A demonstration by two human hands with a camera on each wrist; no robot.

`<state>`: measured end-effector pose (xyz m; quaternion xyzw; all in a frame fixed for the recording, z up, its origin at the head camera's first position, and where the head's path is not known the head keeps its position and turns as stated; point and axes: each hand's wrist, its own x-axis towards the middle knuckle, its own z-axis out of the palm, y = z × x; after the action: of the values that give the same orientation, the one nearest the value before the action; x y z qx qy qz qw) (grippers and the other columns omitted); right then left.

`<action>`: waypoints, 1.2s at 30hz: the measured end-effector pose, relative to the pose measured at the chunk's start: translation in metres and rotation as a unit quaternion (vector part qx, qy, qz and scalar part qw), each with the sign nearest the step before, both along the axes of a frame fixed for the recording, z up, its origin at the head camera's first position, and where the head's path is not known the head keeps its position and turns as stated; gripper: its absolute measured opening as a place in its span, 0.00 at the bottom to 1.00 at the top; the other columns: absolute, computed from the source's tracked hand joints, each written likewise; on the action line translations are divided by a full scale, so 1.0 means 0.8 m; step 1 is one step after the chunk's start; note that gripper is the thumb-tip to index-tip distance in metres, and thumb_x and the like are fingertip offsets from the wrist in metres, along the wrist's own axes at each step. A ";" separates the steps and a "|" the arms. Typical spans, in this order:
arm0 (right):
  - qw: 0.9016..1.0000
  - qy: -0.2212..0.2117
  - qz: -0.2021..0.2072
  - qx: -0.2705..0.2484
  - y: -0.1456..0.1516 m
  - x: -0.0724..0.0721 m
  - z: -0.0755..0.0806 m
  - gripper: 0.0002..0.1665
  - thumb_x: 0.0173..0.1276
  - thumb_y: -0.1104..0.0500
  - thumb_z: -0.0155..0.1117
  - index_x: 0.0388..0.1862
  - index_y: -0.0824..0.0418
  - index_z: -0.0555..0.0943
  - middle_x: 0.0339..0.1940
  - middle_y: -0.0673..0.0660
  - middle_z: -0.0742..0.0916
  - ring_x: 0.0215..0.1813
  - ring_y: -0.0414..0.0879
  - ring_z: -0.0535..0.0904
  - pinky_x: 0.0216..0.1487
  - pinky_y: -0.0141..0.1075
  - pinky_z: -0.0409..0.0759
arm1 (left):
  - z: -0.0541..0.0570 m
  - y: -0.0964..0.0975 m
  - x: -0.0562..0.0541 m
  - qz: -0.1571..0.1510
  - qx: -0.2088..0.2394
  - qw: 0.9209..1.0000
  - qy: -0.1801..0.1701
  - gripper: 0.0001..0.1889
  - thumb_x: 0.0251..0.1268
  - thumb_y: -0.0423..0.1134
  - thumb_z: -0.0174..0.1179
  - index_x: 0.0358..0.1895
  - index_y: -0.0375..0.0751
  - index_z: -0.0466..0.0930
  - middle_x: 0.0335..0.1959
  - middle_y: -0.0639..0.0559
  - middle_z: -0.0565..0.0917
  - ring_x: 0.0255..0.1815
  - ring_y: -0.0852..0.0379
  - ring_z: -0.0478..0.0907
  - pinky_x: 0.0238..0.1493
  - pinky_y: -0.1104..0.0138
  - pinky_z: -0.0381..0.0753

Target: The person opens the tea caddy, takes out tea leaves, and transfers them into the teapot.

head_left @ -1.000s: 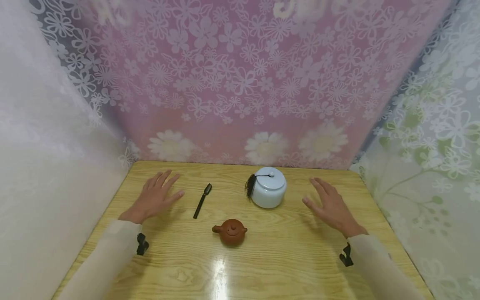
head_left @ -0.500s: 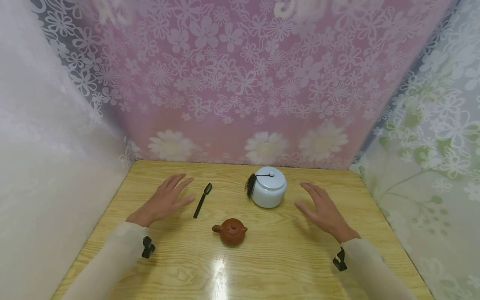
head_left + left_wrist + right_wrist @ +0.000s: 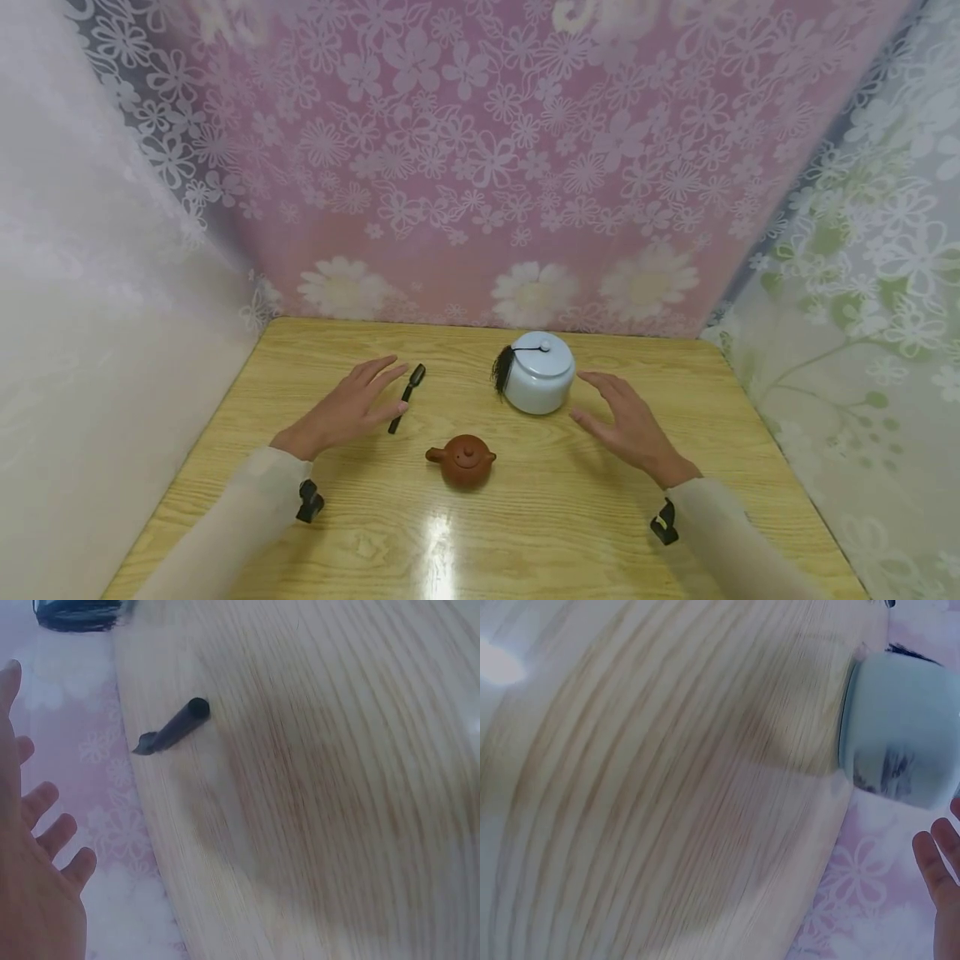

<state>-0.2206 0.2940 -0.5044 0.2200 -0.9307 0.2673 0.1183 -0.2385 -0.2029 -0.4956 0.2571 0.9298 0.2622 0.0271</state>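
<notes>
My left hand (image 3: pixel 347 410), fingers spread and holding nothing, hovers at the left of a small dark scoop (image 3: pixel 408 398); its thumb tip overlaps the handle in the head view. In the left wrist view the scoop (image 3: pixel 174 729) lies with its handle end toward the camera. Just right of a pale blue lidded jar (image 3: pixel 538 375) is my right hand (image 3: pixel 632 427), empty, its fingertips close to the jar's side. A black tassel (image 3: pixel 503 370) hangs from the jar's lid knob. The right wrist view shows a dark painted pattern on the jar (image 3: pixel 904 727).
A brown clay teapot (image 3: pixel 466 462) stands between the hands, nearer the front, handle pointing left. Everything rests on a wooden table (image 3: pixel 525 533). A pink flowered curtain (image 3: pixel 480 167) hangs behind it, with pale sheets on both sides.
Both hands have moved inward: the left rightward to the scoop, the right leftward to the jar. Scoop, jar and teapot have stayed in place.
</notes>
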 end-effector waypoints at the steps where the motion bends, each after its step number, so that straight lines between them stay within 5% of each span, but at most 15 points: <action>1: 1.000 -0.001 0.002 -0.002 -0.002 0.000 0.000 0.41 0.78 0.43 0.73 0.83 0.55 0.72 0.79 0.62 0.78 0.79 0.66 0.72 0.72 0.73 0.73 | -0.001 0.002 0.000 -0.002 0.002 1.000 -0.002 0.40 0.84 0.67 0.54 0.90 0.59 0.55 0.92 0.48 0.52 0.91 0.35 0.49 0.81 0.28 0.58; 14: 0.999 0.030 0.034 -0.026 -0.032 0.006 0.000 0.39 0.74 0.50 0.78 0.80 0.55 0.76 0.71 0.57 0.83 0.65 0.54 0.82 0.57 0.56 0.87 | -0.002 0.028 0.009 -0.036 -0.005 0.999 0.020 0.39 0.84 0.64 0.56 0.90 0.56 0.57 0.91 0.44 0.55 0.89 0.35 0.55 0.81 0.31 0.63; 36: 0.995 -0.001 0.092 -0.048 -0.090 0.010 -0.016 0.41 0.70 0.48 0.81 0.78 0.57 0.77 0.72 0.56 0.83 0.69 0.53 0.82 0.61 0.54 0.88 | -0.014 0.067 0.026 -0.073 0.042 0.996 -0.029 0.34 0.85 0.62 0.56 0.87 0.65 0.61 0.89 0.54 0.59 0.89 0.45 0.58 0.80 0.39 0.71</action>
<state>-0.2128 0.2218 -0.5169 0.2986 -0.8926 0.3218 0.1027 -0.2178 -0.1494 -0.5064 0.3179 0.8955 0.3052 0.0624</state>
